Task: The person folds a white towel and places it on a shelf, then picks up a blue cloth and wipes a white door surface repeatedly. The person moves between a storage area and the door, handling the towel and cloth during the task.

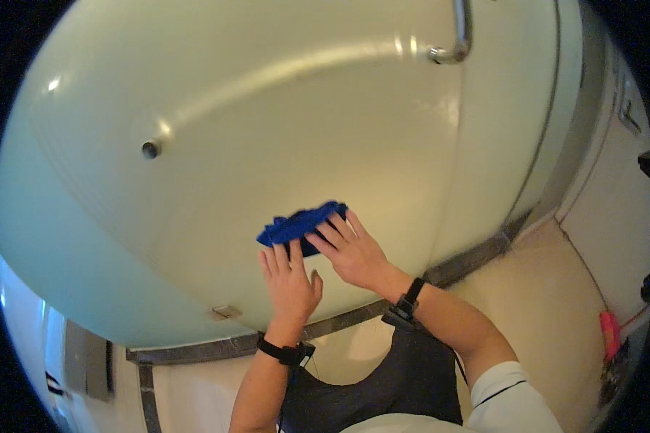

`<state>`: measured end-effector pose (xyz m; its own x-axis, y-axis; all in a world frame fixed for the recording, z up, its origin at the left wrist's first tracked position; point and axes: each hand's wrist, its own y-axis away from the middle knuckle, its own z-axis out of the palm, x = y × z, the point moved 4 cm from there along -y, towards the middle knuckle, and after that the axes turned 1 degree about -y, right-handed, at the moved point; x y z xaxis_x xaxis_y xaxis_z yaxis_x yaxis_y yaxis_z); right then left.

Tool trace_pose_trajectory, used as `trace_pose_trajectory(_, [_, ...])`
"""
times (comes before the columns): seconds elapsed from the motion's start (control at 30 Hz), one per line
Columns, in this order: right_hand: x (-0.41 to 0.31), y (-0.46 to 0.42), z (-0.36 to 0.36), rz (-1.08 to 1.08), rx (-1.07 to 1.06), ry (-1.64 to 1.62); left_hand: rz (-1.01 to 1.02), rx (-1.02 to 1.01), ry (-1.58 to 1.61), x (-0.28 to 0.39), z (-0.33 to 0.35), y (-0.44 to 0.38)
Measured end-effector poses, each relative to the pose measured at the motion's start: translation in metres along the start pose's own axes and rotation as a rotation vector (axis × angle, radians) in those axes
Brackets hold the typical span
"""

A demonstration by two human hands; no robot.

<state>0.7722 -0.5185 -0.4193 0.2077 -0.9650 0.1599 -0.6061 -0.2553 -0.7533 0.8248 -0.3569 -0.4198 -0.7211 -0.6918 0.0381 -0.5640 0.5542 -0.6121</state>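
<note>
A crumpled blue cloth [299,223] lies pressed against a large pale glass panel [303,135] in front of me. My left hand [292,287] is below the cloth, its fingertips on the lower edge and its thumb held apart. To the right, my right hand [358,255] rests with spread fingers over the cloth's right end. Both hands hold the cloth to the glass. The cloth's underside is hidden.
A bent metal bar handle [464,32] and a round metal fitting [151,149] stand out from the glass. Along its foot runs a dark stone sill [352,318]. A small metal clamp [226,312] sits low left. Far right are a door lever [630,119] and a red object [609,333].
</note>
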Motion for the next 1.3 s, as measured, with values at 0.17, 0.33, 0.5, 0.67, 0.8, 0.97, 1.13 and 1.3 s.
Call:
trace_pose_trajectory(0.17, [0.018,-0.015,-0.020,0.059,0.074,-0.043,0.058,0.082,-0.004,0.022,-0.020,-0.033])
trace_pose_trajectory(0.33, [0.017,0.015,0.003,0.086,-0.086,-0.046,0.098,-0.119,-0.105,0.023,0.000,-0.017])
trace_pose_trajectory(0.5, [0.025,0.035,0.020,0.065,-0.075,-0.065,0.114,-0.161,-0.053,0.011,0.032,-0.008])
trace_pose_trajectory(0.67, [0.027,0.017,-0.009,0.183,-0.012,-0.050,0.169,-0.048,-0.068,0.021,0.000,-0.028])
trace_pose_trajectory(0.8, [0.025,0.000,-0.018,0.249,0.016,-0.035,0.193,-0.067,-0.109,0.024,-0.022,-0.049])
trace_pose_trajectory(0.97, [0.016,0.015,0.012,0.273,-0.137,-0.068,0.193,-0.214,-0.129,0.011,-0.001,-0.034])
trace_pose_trajectory(1.13, [0.011,0.025,0.054,0.282,-0.187,0.017,0.306,-0.182,-0.094,-0.030,0.046,-0.031])
trace_pose_trajectory(1.3, [0.021,-0.002,0.030,0.268,0.000,0.121,0.346,0.009,-0.052,-0.026,0.022,-0.055])
